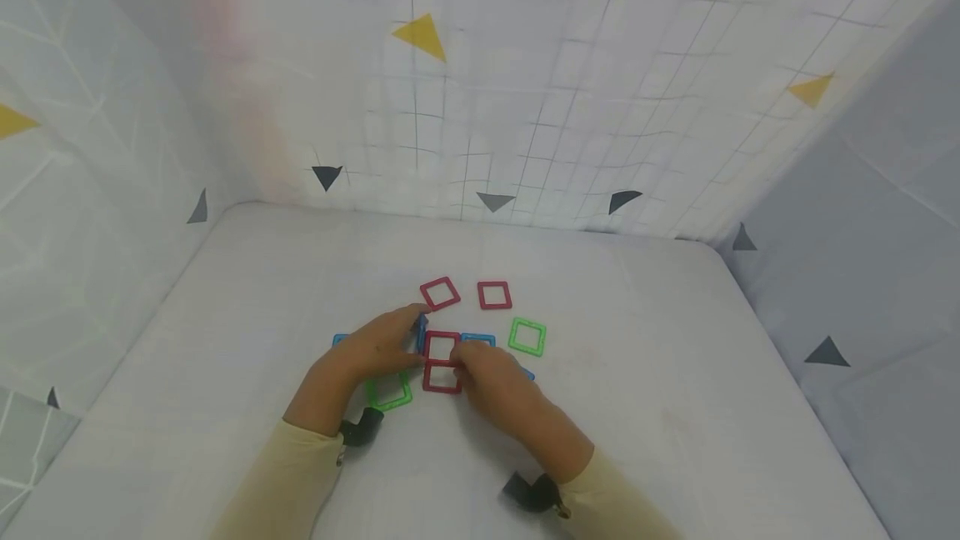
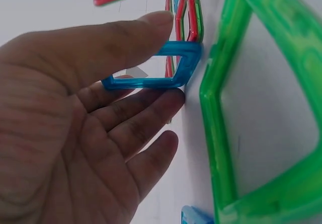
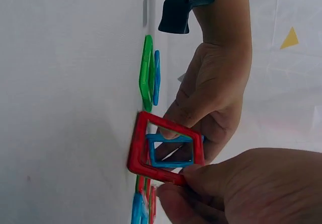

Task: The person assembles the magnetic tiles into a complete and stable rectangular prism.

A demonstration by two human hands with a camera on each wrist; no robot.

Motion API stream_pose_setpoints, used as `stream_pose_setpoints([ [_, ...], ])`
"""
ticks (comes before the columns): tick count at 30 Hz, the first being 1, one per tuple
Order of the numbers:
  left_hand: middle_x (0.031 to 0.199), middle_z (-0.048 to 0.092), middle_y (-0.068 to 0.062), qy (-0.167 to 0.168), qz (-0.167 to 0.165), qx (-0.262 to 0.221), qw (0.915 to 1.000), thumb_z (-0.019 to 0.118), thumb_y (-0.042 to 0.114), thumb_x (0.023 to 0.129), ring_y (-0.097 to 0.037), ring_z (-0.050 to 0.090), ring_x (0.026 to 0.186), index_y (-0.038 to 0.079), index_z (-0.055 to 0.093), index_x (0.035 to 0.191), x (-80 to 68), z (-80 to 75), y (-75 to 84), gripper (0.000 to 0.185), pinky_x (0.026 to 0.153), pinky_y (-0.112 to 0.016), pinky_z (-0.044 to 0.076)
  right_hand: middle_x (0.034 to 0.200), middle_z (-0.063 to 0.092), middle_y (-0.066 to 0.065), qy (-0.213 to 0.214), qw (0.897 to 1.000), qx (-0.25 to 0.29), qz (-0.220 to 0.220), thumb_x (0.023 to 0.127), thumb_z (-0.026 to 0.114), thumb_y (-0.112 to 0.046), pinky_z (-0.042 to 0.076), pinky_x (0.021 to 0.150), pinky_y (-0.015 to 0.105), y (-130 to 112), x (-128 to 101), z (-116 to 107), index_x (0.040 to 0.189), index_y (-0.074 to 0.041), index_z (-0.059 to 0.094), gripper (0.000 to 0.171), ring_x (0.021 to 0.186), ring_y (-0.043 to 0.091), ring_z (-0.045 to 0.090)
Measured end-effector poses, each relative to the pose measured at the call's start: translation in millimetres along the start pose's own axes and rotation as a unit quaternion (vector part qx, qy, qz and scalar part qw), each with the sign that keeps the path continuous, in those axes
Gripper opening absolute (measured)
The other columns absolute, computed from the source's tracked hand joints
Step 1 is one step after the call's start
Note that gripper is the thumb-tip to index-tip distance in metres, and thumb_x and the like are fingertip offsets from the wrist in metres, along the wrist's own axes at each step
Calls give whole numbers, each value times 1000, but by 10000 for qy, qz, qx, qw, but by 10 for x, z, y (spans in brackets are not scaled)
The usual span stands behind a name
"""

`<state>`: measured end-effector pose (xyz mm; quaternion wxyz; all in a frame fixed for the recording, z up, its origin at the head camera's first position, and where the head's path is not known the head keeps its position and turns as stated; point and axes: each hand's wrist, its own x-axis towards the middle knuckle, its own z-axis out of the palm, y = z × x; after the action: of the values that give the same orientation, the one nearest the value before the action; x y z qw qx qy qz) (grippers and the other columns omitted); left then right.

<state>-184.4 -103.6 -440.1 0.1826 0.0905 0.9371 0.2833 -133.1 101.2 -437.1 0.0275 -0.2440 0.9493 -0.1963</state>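
My left hand (image 1: 405, 336) pinches a blue square tile (image 2: 151, 68) between thumb and fingers and holds it upright on the white surface. My right hand (image 1: 468, 357) pinches a red square tile (image 3: 166, 148) by its edge, standing it upright right beside the blue one (image 3: 171, 151). Through the red frame, the right wrist view shows the blue tile and my left hand (image 3: 211, 93) behind it. Another red tile (image 1: 442, 377) lies flat just in front of the two hands. A green tile (image 1: 388, 392) lies flat beside my left hand (image 2: 168, 58).
Two red tiles (image 1: 440, 293) (image 1: 494, 295) lie flat farther back, and a green tile (image 1: 527, 337) to the right. Blue tiles (image 1: 477, 340) (image 1: 340, 340) lie partly under the hands. Patterned cloth walls (image 1: 480, 107) close in the white table (image 1: 675, 440) on three sides.
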Motion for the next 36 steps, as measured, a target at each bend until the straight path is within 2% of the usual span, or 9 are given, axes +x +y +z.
stream_pose_setpoints([
  [9, 152, 47, -5, -49, 130, 45, 9999, 83, 20, 80, -27, 38, 144, 18, 37, 154, -3, -14, -4, 87, 111, -52, 40, 99, 68, -5, 443, 9988, -185, -44, 87, 78, -20, 57, 84, 25, 41, 41, 27, 110, -18, 63, 28, 95, 12, 67],
  [20, 151, 48, -4, -39, 202, 69, 9998, 83, 18, 81, -27, 38, 144, 19, 38, 153, -1, -9, -18, 86, 112, -50, 38, 105, 70, -3, 852, 9945, -357, -499, 87, 78, -15, 56, 88, 25, 82, 47, 76, 113, -18, 61, 31, 101, 12, 69],
  [26, 151, 49, -4, -45, 207, 48, 9998, 82, 17, 81, -27, 38, 145, 20, 40, 153, -11, -15, -10, 83, 112, -51, 38, 102, 69, -4, 1128, 9894, -537, -737, 87, 78, -16, 56, 85, 22, 95, 38, 112, 113, -17, 62, 30, 97, 11, 69],
  [36, 149, 51, -4, -23, 212, 1, 9998, 83, 18, 81, -27, 40, 143, 21, 41, 152, 0, -6, -11, 83, 112, -51, 38, 104, 70, -3, 1237, 9890, -319, -741, 88, 77, -15, 56, 87, 23, 102, 33, 103, 114, -15, 64, 29, 100, 12, 70],
])
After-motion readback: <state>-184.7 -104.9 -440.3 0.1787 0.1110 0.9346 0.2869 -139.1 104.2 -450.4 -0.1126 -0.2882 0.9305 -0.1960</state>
